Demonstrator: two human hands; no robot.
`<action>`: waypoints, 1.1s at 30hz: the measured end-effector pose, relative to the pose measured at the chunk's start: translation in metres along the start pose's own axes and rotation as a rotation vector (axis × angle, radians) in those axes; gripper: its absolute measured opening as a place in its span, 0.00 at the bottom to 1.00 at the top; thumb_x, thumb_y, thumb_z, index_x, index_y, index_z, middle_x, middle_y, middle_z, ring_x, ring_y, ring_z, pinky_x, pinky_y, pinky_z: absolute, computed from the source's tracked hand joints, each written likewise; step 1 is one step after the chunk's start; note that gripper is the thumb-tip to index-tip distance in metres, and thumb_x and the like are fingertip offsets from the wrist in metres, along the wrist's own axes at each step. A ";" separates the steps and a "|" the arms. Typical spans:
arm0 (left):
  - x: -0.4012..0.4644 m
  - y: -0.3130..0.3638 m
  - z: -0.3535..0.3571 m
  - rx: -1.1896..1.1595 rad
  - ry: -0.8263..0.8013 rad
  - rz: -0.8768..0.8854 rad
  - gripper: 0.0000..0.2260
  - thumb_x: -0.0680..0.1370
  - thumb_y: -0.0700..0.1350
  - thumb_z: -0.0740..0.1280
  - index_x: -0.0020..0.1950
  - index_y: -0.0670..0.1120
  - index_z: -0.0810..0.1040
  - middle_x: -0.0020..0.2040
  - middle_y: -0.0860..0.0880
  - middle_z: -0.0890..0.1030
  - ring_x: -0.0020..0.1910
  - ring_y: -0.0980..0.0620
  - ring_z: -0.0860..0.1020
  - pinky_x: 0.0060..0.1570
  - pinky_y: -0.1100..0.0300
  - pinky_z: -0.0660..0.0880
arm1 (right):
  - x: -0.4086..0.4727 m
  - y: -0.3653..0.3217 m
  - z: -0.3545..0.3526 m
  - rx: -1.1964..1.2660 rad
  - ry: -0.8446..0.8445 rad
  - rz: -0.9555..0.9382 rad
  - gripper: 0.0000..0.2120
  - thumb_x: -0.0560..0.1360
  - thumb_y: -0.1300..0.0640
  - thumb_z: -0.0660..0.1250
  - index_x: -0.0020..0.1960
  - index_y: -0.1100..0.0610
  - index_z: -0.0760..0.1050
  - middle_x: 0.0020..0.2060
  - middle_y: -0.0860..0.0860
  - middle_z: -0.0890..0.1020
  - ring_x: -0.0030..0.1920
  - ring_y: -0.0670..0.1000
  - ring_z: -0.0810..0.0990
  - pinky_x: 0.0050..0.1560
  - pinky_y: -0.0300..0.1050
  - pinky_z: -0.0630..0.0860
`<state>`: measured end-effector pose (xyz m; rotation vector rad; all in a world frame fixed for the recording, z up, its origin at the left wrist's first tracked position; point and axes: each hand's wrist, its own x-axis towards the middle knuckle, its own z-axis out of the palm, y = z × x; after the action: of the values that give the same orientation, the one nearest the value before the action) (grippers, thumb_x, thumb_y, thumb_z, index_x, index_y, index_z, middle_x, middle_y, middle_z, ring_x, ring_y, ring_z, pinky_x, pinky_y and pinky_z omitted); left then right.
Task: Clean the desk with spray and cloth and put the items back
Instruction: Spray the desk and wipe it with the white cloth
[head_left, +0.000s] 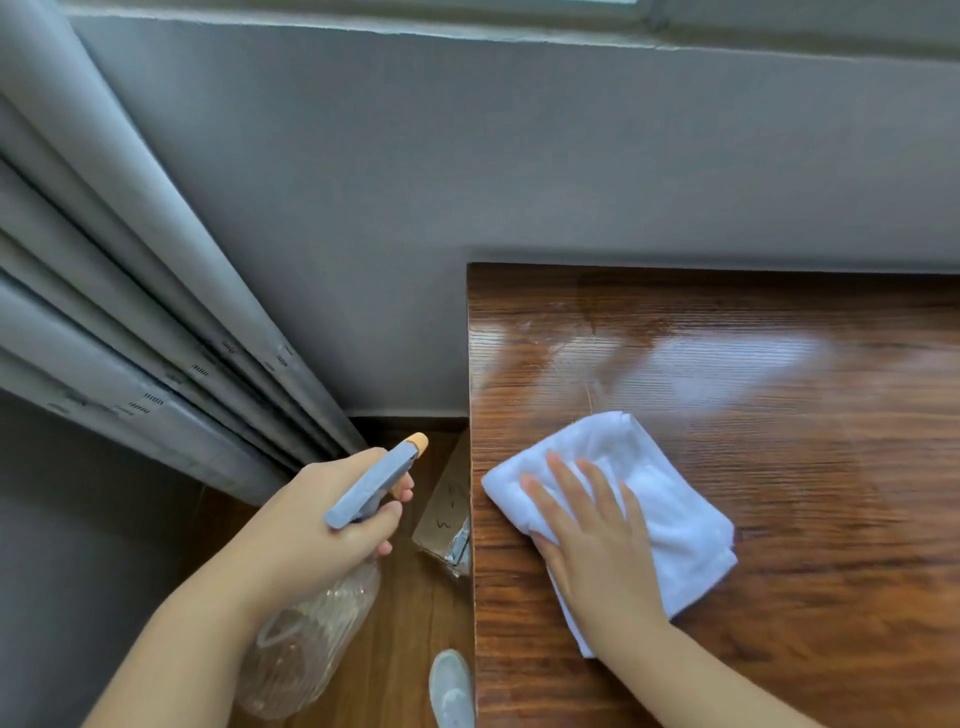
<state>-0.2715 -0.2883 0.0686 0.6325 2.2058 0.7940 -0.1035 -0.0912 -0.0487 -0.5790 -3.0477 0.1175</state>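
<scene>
Shoe (452, 680): my grey shoe stood on the floor just off the desk's left edge.
Left hand (317, 525): fingers curled round the neck of the spray bottle (311, 639), one across the trigger; bottle hung off the desk, beside its left edge, nozzle aimed toward the wall.
Right hand (592, 540): fingers straight and spread, pressed flat on the white cloth (639, 499).
Cloth position: folded, flat on the desk (779, 571) near the left edge, toward the front.
Far desk surface: wet-looking sheen toward the back left corner.
Step judged: wiping after spraying.
Next move needs: firm, even strokes toward the back edge, bottle kept clear.
Writing: faint marks on a clear package (447, 519) below the left edge, not legible; no brand readable on the bottle.
</scene>
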 end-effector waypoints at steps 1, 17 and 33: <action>0.001 0.000 0.000 -0.008 0.003 -0.005 0.06 0.79 0.45 0.67 0.52 0.56 0.78 0.50 0.55 0.83 0.40 0.55 0.85 0.47 0.56 0.82 | 0.013 -0.004 0.001 0.000 -0.006 -0.030 0.22 0.75 0.47 0.53 0.68 0.45 0.68 0.71 0.49 0.70 0.69 0.56 0.66 0.65 0.58 0.61; 0.017 0.011 -0.009 -0.014 0.051 0.006 0.05 0.79 0.44 0.67 0.50 0.56 0.78 0.49 0.54 0.84 0.39 0.55 0.85 0.48 0.54 0.82 | 0.150 0.072 -0.007 0.081 -0.010 0.220 0.19 0.82 0.47 0.52 0.73 0.45 0.64 0.75 0.48 0.63 0.72 0.54 0.61 0.68 0.57 0.61; 0.040 0.030 0.004 -0.052 0.057 -0.024 0.03 0.79 0.46 0.66 0.49 0.55 0.78 0.47 0.51 0.84 0.36 0.56 0.85 0.50 0.49 0.81 | 0.066 0.045 -0.003 0.047 0.009 -0.159 0.20 0.76 0.46 0.55 0.66 0.45 0.71 0.71 0.48 0.70 0.69 0.55 0.66 0.66 0.57 0.60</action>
<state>-0.2879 -0.2403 0.0693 0.5627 2.2326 0.8640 -0.1486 -0.0253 -0.0475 -0.3319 -3.0576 0.1795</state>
